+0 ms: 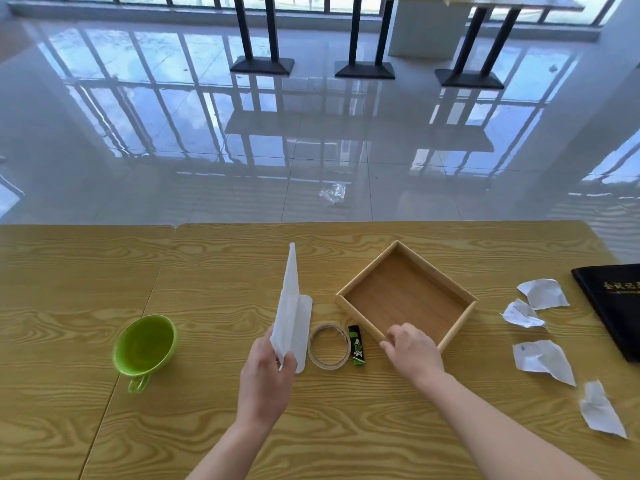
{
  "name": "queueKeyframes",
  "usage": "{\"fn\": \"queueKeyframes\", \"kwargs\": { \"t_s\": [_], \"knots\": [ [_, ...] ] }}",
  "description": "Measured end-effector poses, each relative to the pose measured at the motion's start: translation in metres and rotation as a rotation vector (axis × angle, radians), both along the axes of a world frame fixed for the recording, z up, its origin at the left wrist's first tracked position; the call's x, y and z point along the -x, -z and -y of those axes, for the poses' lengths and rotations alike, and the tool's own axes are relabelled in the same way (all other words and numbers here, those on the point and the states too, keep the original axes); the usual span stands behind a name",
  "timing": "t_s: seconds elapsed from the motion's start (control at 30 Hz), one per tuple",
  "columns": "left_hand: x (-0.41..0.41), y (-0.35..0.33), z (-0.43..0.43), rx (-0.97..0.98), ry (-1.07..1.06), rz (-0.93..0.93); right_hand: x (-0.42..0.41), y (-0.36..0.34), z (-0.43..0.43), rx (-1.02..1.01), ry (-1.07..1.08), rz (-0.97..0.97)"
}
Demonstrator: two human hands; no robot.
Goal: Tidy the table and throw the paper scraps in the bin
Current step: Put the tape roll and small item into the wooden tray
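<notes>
Four torn paper scraps (543,355) lie loose at about three o'clock on the table (86,271), well apart from both hands and not yet gathered; no bin is in view. Just beyond them, at the table's right edge, sits a black folder (613,306). Near the centre, the right hand (414,351) grips the nearest corner of the empty wooden tray (453,334), probably to steady or square it as a place for small items. At the tray's nine o'clock lie a green lighter (357,345) and a tape roll (329,346), just beside each other. The left hand (266,372) pinches a white folded sheet (291,306) by its near end, lifted upright; whether it is paper or plastic is hard to tell. A green cup (145,346) stands at nine o'clock.
</notes>
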State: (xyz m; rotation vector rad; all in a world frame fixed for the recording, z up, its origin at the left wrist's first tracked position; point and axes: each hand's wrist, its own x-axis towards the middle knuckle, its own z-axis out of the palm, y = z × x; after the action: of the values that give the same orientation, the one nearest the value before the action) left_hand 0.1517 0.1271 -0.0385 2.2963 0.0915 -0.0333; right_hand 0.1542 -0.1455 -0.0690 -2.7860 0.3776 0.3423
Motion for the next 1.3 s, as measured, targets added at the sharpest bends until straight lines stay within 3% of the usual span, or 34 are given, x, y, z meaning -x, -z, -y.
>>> {"fn": "queueKeyframes", "kwargs": {
  "t_s": [0.37,0.57,1.3],
  "knots": [
    [0.005,0.001,0.001,0.018,0.038,0.017,0.017,0.004,-0.041,-0.067,-0.038,0.035],
    [0.0,-0.003,-0.004,-0.005,0.021,0.004,0.014,0.003,-0.071,-0.203,-0.003,0.089],
    [-0.019,0.003,-0.011,-0.024,0.036,0.064,-0.01,0.012,-0.092,-0.203,0.017,-0.006]
  ]
}}
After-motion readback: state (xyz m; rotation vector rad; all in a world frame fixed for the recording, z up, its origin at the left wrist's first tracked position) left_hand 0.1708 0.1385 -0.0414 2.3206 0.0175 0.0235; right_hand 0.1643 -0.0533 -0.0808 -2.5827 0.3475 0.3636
